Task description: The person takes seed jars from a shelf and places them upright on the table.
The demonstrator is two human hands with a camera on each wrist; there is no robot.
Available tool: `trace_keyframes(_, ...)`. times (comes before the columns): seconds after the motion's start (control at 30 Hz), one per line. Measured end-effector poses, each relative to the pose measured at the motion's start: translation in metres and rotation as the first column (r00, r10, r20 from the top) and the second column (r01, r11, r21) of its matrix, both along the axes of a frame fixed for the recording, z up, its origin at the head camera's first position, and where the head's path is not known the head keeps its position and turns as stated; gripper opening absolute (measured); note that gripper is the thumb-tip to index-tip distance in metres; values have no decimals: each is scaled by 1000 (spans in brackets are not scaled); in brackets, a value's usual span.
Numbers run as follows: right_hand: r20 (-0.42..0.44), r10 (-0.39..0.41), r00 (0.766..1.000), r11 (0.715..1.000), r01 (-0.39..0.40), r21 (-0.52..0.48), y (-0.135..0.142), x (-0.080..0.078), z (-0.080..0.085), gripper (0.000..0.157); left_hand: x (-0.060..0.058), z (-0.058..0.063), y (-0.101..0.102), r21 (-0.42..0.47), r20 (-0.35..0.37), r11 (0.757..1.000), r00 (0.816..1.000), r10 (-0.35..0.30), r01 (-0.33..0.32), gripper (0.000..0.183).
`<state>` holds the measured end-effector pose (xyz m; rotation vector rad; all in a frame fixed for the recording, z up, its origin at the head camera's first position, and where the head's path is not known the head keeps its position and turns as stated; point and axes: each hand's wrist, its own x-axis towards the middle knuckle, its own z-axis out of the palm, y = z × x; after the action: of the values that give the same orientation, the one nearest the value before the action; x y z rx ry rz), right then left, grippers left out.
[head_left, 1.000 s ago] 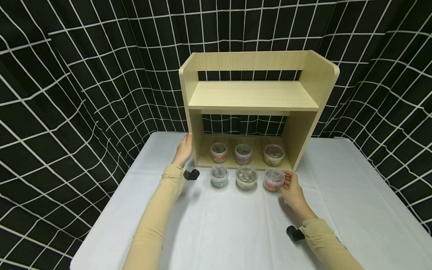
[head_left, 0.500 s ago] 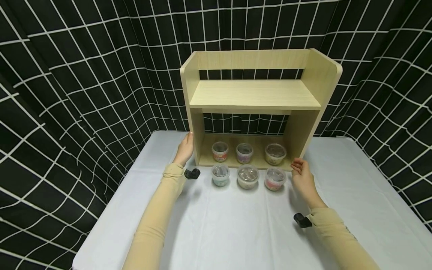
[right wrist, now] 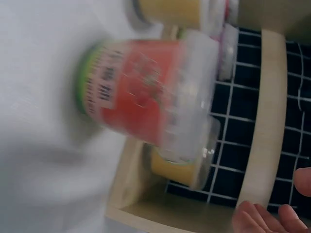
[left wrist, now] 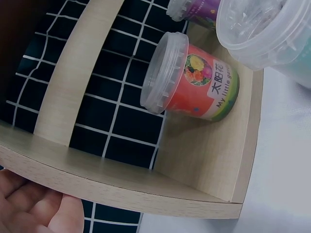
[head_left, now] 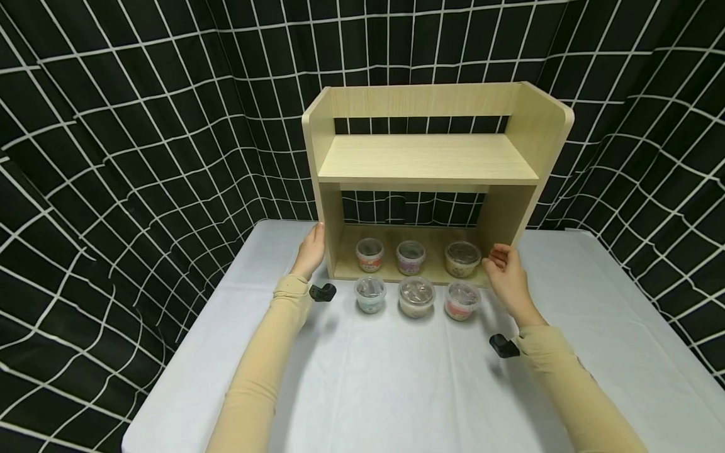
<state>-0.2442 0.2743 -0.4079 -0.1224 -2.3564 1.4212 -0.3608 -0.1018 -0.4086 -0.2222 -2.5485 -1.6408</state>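
Note:
My left hand (head_left: pixel 309 253) rests against the outside of the left side panel of a pale wooden shelf unit (head_left: pixel 430 157). In the left wrist view its fingers (left wrist: pixel 41 208) lie along that panel. My right hand (head_left: pixel 508 282) is at the front of the right side panel, holding nothing, with thumb and fingers apart. Near it, in the lower compartment, stands a yellow lidded tub (head_left: pixel 462 258), beside a purple tub (head_left: pixel 410 257) and a red tub (head_left: pixel 369 255). On the cloth in front stand a pinkish-red tub (head_left: pixel 461 301), a cream-coloured tub (head_left: pixel 416 297) and a pale blue tub (head_left: pixel 370 294).
A white cloth (head_left: pixel 385 390) covers the table. Black curtains with a white grid (head_left: pixel 141 126) surround it on the sides and back. The upper shelf board (head_left: pixel 427 157) spans the unit above the tubs. A black wrist camera (head_left: pixel 503 346) hangs below the right sleeve.
My right hand has let go of the pinkish-red tub, moved right to the shelf's right front edge, then farther back towards the yellow tub. The left hand stays at the left panel.

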Motion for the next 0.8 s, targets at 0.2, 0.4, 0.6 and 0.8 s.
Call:
trace_keyframes(0.2, 6, 10, 1000, 1000, -10, 10, 3, -8, 11, 48, 0, -2, 0, -6, -7, 1000, 1000, -3, 3, 62)
trace_keyframes(0.4, 28, 44, 999, 999, -44, 11, 2, -15, 17, 54, 0, -2, -1, -15, -20, 1000, 1000, -4, 3, 62)
trace_keyframes(0.6, 118, 90, 989, 994, -97, 55, 1, -22, 21, 72, 0, -1, -1, -15, -21, 1000, 1000, 6, -6, 61)
trace_keyframes(0.8, 227, 90, 970, 986, -119, 116, -1, -31, 21, 85, 0, -3, 0, -6, -28, 1000, 1000, 9, -10, 58)
